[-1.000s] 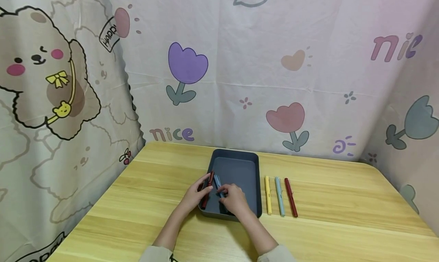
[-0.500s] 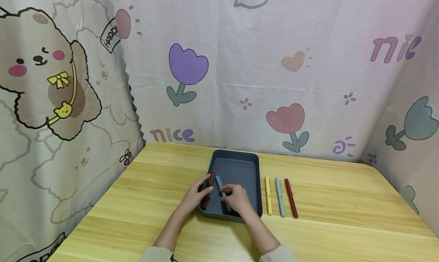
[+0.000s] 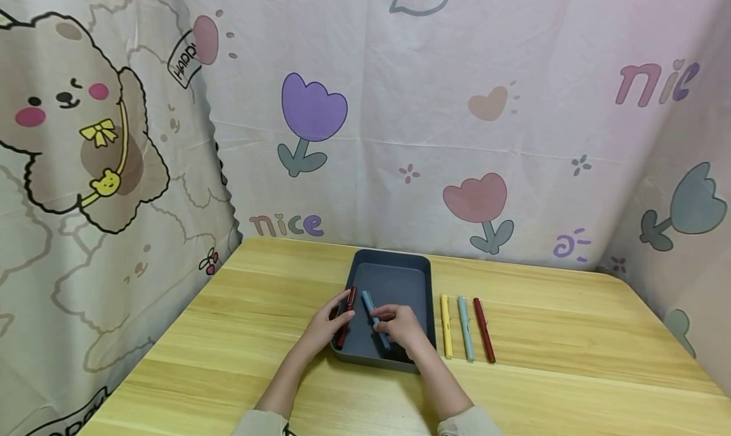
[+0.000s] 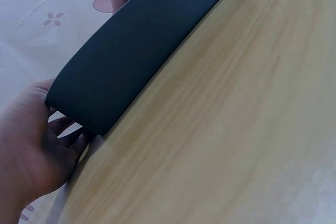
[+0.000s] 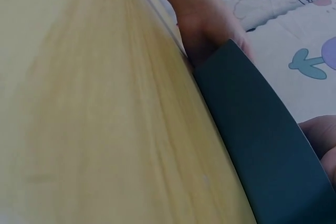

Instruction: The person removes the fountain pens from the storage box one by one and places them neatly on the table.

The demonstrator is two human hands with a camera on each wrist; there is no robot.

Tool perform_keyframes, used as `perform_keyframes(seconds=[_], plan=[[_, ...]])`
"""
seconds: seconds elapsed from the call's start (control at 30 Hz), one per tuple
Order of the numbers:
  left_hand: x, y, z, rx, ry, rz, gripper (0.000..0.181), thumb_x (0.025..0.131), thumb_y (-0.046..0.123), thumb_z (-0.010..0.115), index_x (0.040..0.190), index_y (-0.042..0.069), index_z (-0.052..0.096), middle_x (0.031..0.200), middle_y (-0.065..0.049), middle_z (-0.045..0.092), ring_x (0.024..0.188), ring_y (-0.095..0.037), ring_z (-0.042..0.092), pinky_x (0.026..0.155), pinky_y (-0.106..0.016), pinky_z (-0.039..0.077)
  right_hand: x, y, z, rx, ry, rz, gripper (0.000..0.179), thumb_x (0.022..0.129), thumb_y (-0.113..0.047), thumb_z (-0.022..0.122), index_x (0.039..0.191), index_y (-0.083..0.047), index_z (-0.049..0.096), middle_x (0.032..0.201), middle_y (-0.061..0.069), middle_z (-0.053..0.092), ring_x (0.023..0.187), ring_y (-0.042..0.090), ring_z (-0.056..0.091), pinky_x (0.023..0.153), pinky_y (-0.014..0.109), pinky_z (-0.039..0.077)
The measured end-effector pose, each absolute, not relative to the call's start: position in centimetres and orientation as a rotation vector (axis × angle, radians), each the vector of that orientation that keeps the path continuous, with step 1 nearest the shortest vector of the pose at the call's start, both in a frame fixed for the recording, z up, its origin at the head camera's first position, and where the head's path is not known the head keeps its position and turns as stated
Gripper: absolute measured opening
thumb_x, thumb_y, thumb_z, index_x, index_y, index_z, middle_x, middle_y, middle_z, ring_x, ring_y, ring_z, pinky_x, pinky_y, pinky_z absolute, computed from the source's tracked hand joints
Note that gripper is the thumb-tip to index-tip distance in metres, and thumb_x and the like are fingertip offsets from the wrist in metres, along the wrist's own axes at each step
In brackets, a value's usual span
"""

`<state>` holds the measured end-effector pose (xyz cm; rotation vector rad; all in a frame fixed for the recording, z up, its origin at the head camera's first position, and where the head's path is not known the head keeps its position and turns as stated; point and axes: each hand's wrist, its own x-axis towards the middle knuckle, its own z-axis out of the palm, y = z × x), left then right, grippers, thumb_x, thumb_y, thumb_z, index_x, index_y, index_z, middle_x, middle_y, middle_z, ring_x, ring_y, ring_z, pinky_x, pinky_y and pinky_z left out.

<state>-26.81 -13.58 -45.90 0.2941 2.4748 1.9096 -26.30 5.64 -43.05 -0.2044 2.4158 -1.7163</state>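
A dark grey tray (image 3: 394, 258) sits on the wooden table. My left hand (image 3: 321, 327) grips its left wall, thumb over the rim and fingers outside, as the left wrist view shows around the tray's end (image 4: 126, 61). Just by that thumb, a dark red pen (image 3: 342, 336) lies along the tray's left side. Inside the tray, my right hand (image 3: 401, 325) pinches a blue pen (image 3: 367, 301) between thumb and fingers; the pen slants, its top toward the back left. In the right wrist view, the tray's front wall (image 5: 262, 140) hides most of the right hand (image 5: 321, 137).
To the right of the tray, a yellow pen (image 3: 447, 328), a light blue pen (image 3: 466, 329) and a red pen (image 3: 484, 329) lie side by side on the table (image 3: 571, 334). A printed curtain (image 3: 388, 93) hangs behind the table's back edge.
My right hand has shifted right with the blue pen, widening the space between it and the dark red pen. My left hand has stayed at the tray's left wall.
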Motion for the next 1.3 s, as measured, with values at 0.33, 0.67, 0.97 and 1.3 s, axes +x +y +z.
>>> perform_keyframes(seconds=[0.33,0.67,0.97,1.3], plan=[[-26.9,-13.5,-46.1,0.279,2.488,1.913,0.050,0.092,0.018,0.058,0.139,0.011,0.043,0.140,-0.023,0.033,0.125,-0.039,0.032,0.091,-0.050,0.038,-26.2,6.3,-42.6,-0.200,2.371,-1.769,0.025,0.082,0.000,0.063,0.107,0.002,0.066,0.096,0.010,0.064,0.079,0.019,0.060,0.063,0.036,0.051],[-26.6,-13.4,-45.8,0.312,2.501,1.907,0.052,0.092,0.018,0.058,0.139,0.006,0.041,0.140,-0.026,0.032,0.125,-0.044,0.031,0.090,-0.050,0.039,-25.7,7.5,-42.0,-0.230,2.395,-1.801,0.024,0.084,-0.002,0.062,0.108,-0.001,0.066,0.098,0.009,0.063,0.082,0.019,0.063,0.063,0.034,0.050],[-26.7,-13.5,-46.0,0.285,2.487,1.921,0.052,0.091,0.019,0.059,0.139,0.009,0.041,0.142,-0.023,0.031,0.127,-0.042,0.029,0.091,-0.049,0.039,-24.8,8.3,-40.8,-0.255,2.390,-1.793,0.026,0.085,-0.004,0.063,0.111,0.001,0.064,0.102,0.010,0.061,0.083,0.021,0.061,0.065,0.035,0.050],[-26.5,-13.7,-46.0,0.441,2.538,1.905,0.052,0.092,0.027,0.057,0.139,0.010,0.042,0.139,-0.028,0.033,0.123,-0.046,0.031,0.086,-0.049,0.042,-24.4,9.9,-40.3,-0.246,2.405,-1.839,0.027,0.084,0.000,0.061,0.111,0.004,0.063,0.103,0.013,0.060,0.082,0.021,0.060,0.061,0.031,0.047]])
